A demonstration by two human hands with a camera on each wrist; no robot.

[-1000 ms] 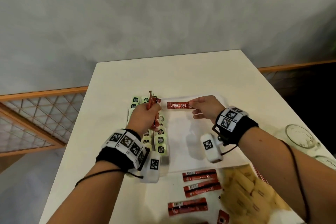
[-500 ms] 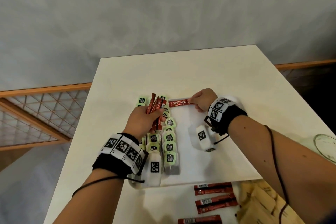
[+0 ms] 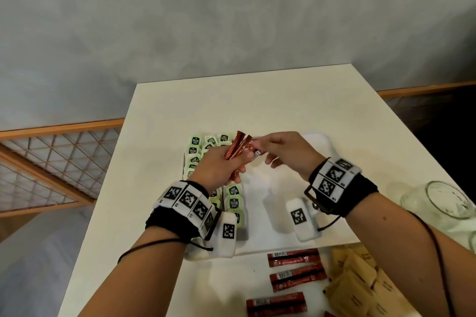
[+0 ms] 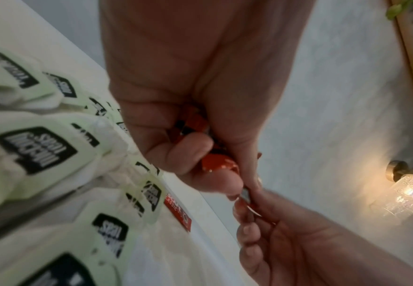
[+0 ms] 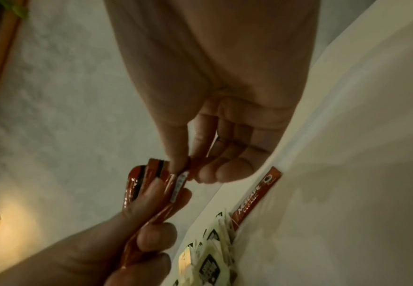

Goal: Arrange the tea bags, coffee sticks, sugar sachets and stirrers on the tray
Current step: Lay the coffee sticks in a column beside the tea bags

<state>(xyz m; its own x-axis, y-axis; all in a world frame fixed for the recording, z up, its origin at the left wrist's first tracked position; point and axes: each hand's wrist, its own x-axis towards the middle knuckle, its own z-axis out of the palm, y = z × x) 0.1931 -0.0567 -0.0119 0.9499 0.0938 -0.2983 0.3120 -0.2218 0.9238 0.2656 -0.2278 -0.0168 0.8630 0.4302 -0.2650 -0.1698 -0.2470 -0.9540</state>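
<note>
My left hand (image 3: 226, 165) grips a bundle of red coffee sticks (image 3: 238, 147) upright over the far left of the white tray (image 3: 283, 185). My right hand (image 3: 261, 149) has reached across, and its thumb and forefinger pinch the top end of one stick (image 5: 179, 180) in that bundle. Another coffee stick (image 5: 257, 195) lies flat along the tray's far edge, next to the green tea bags (image 3: 233, 201). These tea bags fill rows down the tray's left side. In the left wrist view the bundle (image 4: 215, 162) sits between my curled fingers.
Loose coffee sticks (image 3: 293, 257) and a heap of brown sugar sachets (image 3: 360, 280) lie on the white table (image 3: 257, 100) in front of the tray. Glass jars (image 3: 448, 201) stand at the right edge. The right half of the tray is bare.
My right hand let go of the single stick at the tray's far edge, beside the tea bags. It then moved left to the bundle and pinched another stick. The left hand stayed put.
</note>
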